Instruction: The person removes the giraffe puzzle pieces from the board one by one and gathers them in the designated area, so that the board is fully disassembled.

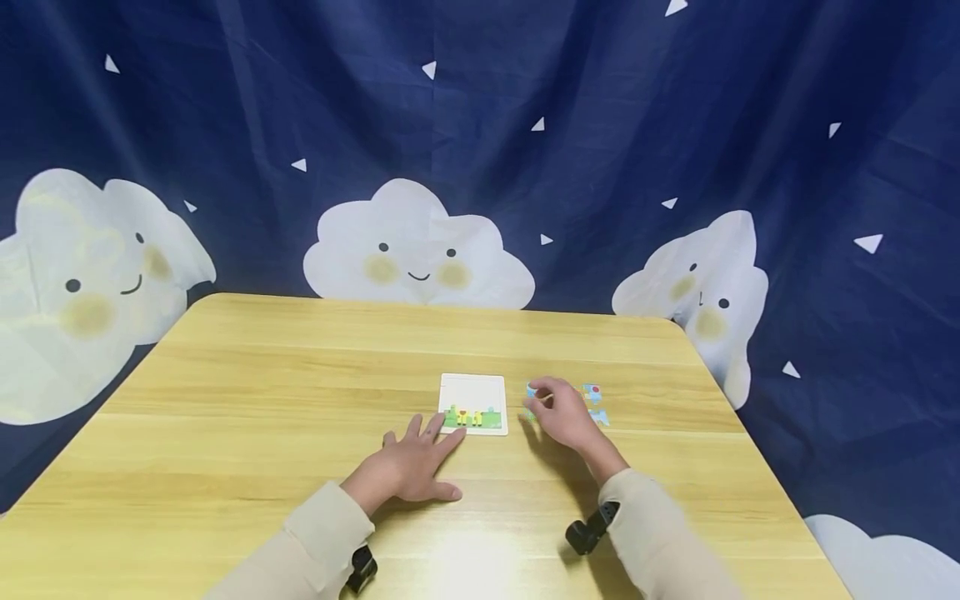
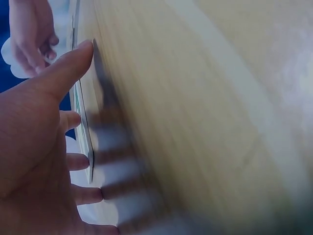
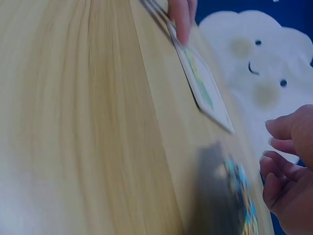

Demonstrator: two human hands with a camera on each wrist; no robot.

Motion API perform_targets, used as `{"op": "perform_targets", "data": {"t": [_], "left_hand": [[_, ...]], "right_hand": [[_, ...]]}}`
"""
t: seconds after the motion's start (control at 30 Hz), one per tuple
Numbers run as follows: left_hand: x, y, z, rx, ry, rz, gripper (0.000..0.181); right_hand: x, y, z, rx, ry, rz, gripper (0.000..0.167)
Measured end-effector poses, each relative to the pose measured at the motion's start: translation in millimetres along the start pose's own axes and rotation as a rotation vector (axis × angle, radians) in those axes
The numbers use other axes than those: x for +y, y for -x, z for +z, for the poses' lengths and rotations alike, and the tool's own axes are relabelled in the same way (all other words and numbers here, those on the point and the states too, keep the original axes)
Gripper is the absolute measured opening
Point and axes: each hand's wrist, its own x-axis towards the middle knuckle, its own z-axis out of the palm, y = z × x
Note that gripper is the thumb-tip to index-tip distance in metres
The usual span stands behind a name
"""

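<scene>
Spread the left hand at the near left corner of the white board, fingers straight and parted, touching its edge and gripping nothing. Held the right hand to the right of the board, over loose puzzle pieces, fingers loosely bent, thumb apart, with nothing visible between. Could not tell the number of pieces, partly hidden beneath. Saw a green strip with yellow figures along the board's near side, plain white beyond. Noted a light wooden table on all sides of the board, glare nearer. Saw a dark blue curtain beyond the board, printed with white triangles and smiling clouds, 1 behind, others to the left and right.
</scene>
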Motion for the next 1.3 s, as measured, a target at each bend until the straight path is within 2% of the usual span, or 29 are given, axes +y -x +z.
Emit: {"op": "perform_targets", "data": {"t": [0.23,0.5,0.73,0.97,1.3], "left_hand": [[0.4,-0.4,0.3,0.002,-0.033,-0.006,0.085],[-0.5,-2.9,2.6,-0.004,-0.039,-0.011,0.085],[-0.8,-2.9,3.2,0.003,-0.051,-0.002,0.085],[-0.1,-2.3,2.1,0.000,-0.052,-0.003,0.084],[0.5,-2.0,1.4,-0.004,-0.041,-0.013,0.084]], "right_hand": [[-24.1,-13.6,28.6,-0.069,0.023,-0.072,0.026],[-37.2,-28.7,51.1,-0.234,0.073,-0.181,0.018],[-43.5,-33.5,59.2,-0.304,0.095,-0.198,0.012],[-45.9,-33.3,65.0,-0.368,0.121,-0.242,0.016],[-46.3,-33.8,67.5,-0.388,0.136,-0.240,0.019]]}}
